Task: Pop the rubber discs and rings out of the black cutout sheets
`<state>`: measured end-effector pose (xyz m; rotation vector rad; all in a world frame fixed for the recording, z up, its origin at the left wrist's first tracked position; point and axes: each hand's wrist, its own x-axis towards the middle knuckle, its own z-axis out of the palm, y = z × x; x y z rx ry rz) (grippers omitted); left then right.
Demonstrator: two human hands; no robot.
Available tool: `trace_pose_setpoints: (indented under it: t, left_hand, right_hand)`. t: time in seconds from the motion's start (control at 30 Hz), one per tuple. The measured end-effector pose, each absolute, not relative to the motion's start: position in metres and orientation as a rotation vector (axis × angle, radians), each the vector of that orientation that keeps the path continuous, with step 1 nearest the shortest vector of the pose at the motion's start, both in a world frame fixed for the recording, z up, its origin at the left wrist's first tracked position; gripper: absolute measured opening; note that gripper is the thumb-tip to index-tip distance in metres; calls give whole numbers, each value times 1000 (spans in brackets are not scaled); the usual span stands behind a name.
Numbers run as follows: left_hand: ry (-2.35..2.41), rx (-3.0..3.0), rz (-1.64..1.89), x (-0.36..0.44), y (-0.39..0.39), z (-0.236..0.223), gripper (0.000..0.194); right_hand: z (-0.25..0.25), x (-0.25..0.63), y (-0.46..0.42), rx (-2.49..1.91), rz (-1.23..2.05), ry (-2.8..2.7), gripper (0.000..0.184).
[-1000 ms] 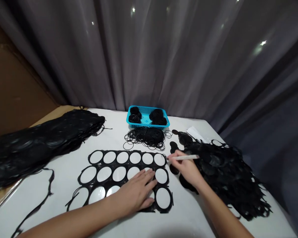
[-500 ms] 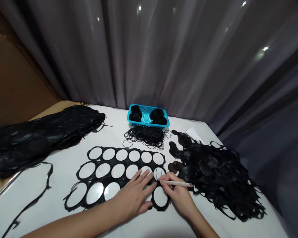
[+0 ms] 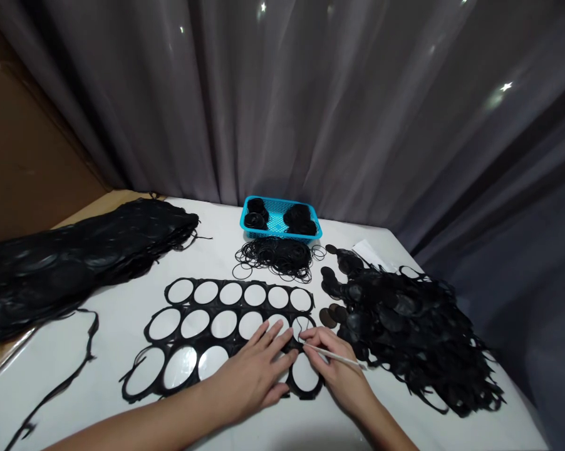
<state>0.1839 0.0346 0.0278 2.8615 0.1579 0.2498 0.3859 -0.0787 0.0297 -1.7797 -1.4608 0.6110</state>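
Table: white and glossy (image 3: pixel 390 419), right in front of me.
Near middle: my black sheet (image 3: pixel 235 306), three rows of round holes, the table showing white through them.
Far middle: a loose tangle of thin black rings (image 3: pixel 277 258), just behind the sheet.
Far edge: a blue basket (image 3: pixel 281 202), just behind the rings, with black bundles inside.
My left: a long black pile (image 3: pixel 76 263) running over the table's edge, and a thin black strip (image 3: pixel 61 382) nearer me.
My right: a black heap of scraps (image 3: pixel 404 326), with a white paper (image 3: pixel 369 254) at its far end, partly under it.
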Motion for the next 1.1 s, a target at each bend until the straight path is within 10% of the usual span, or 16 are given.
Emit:
trace_pose_setpoints:
  t: [0.47, 0.73, 1.1]
  left_hand:
    - [63, 2879, 267, 178, 34, 22, 55]
    - [60, 2826, 248, 150, 10, 30, 56]
    - [227, 2832, 322, 159, -10, 13, 54]
  right_hand:
    - [53, 472, -32, -2093, -133, -1331, 24]
    - [53, 390, -102, -1824, 728, -1267, 23]
    - [36, 348, -132, -1846, 710, -1234, 21]
